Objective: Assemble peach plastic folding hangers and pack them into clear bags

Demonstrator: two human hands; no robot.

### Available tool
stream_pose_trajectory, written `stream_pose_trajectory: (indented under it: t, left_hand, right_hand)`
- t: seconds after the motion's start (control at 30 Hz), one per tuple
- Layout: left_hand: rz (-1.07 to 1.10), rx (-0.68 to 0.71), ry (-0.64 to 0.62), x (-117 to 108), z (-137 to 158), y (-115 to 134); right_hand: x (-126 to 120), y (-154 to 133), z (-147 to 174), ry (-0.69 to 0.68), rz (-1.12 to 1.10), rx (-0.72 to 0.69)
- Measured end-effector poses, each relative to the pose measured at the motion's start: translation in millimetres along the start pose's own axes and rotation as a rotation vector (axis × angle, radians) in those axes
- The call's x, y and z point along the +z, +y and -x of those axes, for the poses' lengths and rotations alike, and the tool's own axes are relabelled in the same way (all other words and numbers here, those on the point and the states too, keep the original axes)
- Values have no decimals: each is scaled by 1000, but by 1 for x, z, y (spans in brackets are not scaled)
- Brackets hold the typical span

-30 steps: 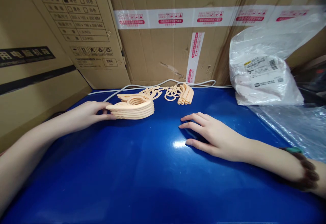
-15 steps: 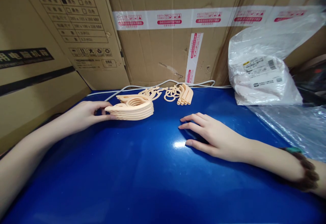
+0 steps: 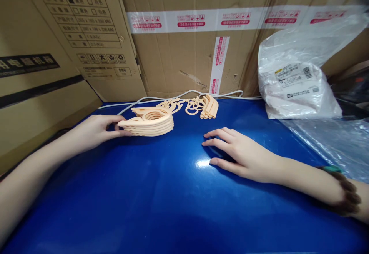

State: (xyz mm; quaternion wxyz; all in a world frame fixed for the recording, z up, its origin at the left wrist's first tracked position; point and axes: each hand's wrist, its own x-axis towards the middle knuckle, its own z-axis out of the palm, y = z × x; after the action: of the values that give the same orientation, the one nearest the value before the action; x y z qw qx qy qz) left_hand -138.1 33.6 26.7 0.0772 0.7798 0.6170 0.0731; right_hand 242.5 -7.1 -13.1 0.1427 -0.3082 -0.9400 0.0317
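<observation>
My left hand (image 3: 99, 129) pinches the left end of a neat stack of peach plastic hanger parts (image 3: 152, 127), flat curved pieces lying one on another. Thumb and fingertips press on that end, and the stack sits at or just above the blue table. Behind it lie peach plastic hook pieces (image 3: 173, 104), partly hidden by the stack. A bundle of peach hanger arms (image 3: 210, 107) lies to their right, with rings at its left side. My right hand (image 3: 242, 154) rests palm down on the table, fingers spread, holding nothing.
A blue tabletop (image 3: 161, 200) spreads below. A white cable (image 3: 141, 100) runs along its back edge, against a taped cardboard box (image 3: 173, 54). Another printed carton (image 3: 95, 34) stands at left. A white plastic parcel bag (image 3: 296, 81) and clear plastic film (image 3: 340, 142) lie at right.
</observation>
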Motion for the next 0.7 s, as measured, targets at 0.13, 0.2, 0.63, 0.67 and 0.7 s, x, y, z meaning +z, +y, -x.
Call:
stream_pose_trajectory:
  t: [0.13, 0.2, 0.63, 0.67, 0.7]
  left_hand:
    - [10, -2, 2, 0, 1, 0]
    - [24, 4, 6, -1, 2, 4]
    - [152, 32, 39, -4, 5, 10]
    - [154, 27, 41, -4, 5, 9]
    - [158, 20, 43, -4, 5, 8]
  right_hand:
    - [-1, 0, 0, -10, 4, 6]
    - [-1, 0, 0, -13, 4, 7]
    - [0, 1, 1, 13, 3, 0]
    - [0, 1, 1, 12, 4, 1]
    - [0, 1, 1, 10, 5, 1]
